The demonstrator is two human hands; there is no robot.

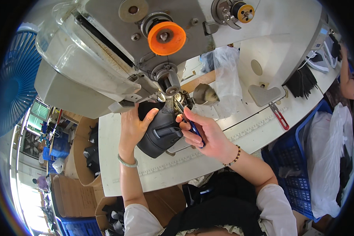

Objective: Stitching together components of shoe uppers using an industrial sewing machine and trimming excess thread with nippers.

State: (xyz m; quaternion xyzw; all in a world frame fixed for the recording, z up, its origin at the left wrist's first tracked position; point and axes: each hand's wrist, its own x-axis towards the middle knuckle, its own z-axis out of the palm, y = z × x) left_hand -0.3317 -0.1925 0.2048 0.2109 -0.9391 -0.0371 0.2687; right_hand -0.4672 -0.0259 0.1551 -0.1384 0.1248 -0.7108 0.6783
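Observation:
A black shoe upper (158, 138) with a grey pull loop sits under the sewing machine's needle area (171, 88). My left hand (134, 128) grips its left side, thumb on top and the other fingers partly hidden behind it. In my right hand (208, 135) is a pair of small scissors (193, 129) with dark blue handles, its fingers curled through and around them. The blades point up toward the needle area, close to the upper's top edge. Whether they touch thread there is too small to tell.
An orange thread dial (166, 38) juts from the machine head. Red-handled snips (279, 116) lie on the white table (240, 147) at right, near black strips (301, 81). A blue crate (289, 165) stands beside the table; a blue fan (17, 82) is at left. Another person's arm (347, 74) shows far right.

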